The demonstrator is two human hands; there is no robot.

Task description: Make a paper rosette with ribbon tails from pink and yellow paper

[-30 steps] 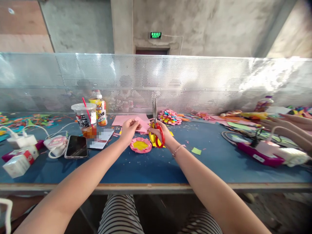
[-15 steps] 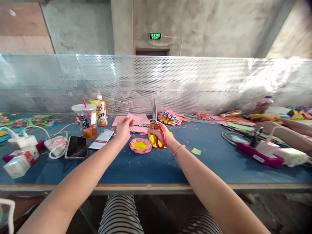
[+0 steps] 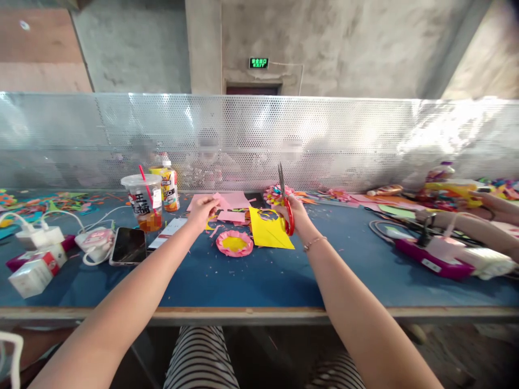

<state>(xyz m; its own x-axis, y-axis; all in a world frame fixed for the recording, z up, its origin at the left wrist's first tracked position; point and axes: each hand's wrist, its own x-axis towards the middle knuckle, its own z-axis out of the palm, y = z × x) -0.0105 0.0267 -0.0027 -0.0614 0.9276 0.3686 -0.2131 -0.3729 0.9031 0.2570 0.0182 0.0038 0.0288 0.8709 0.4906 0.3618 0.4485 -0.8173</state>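
A pair of red-handled scissors [image 3: 285, 208] is gripped in the right hand [image 3: 294, 214], fingers closed through the handles and blades pointed up toward twelve o'clock. A yellow paper sheet [image 3: 268, 232] lies on the blue table [image 3: 259, 278] just at the hand's seven o'clock, its upper edge touching the fingers. A small pink paper piece [image 3: 218, 201] is pinched in the left hand [image 3: 201, 212], held at that hand's one o'clock. A pink and yellow paper flower [image 3: 234, 242] rests between the two wrists. A drink cup [image 3: 142, 201] and a phone [image 3: 124, 246] sit well off at nine o'clock.
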